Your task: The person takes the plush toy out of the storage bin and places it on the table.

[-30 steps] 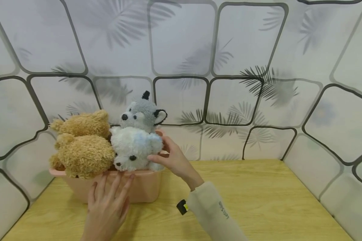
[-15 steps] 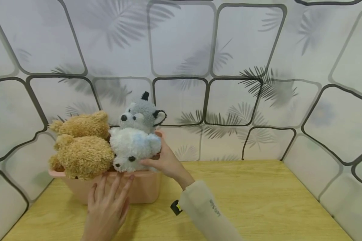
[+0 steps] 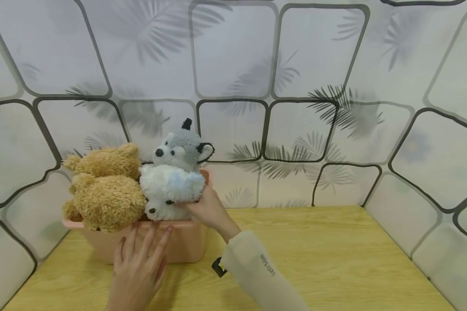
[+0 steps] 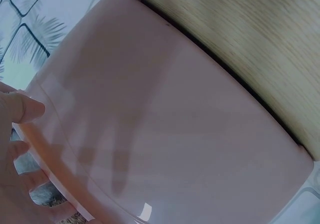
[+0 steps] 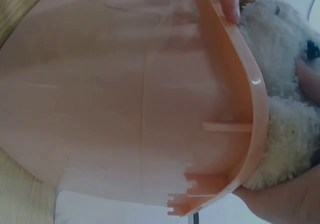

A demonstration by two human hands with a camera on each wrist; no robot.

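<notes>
White plush dog (image 3: 161, 185) at the front of the right end of a pink tub (image 3: 187, 246), tilted, black nose toward the lower left, pale blue patch on top. Clamped in the right hand (image 3: 212, 211), with thumb across the face just beside a black eye and fingers mostly hidden round the side. In the right wrist view, white fur right up against the curved rim. Left hand (image 3: 138, 263) on the tub's front wall, fingers spread and mostly straight, tips at the rim; well apart from any grip on a toy. Directly behind the white one, touching: grey plush dog (image 3: 183, 149), upright, facing left, with black-edged ears. Left end of same tub: nearer brown toy (image 3: 110, 201), bulging over the front rim, and farther brown toy (image 3: 109, 160) just behind; faces impossible to make out. On the right arm, cream sleeve (image 3: 260, 268) with dark lettering; just beside, small black item (image 3: 219, 267) with yellow patch, cannot tell what. Underneath, wood-grain table (image 3: 334, 250). Behind, pale wall (image 3: 233, 52) with leaf prints.
</notes>
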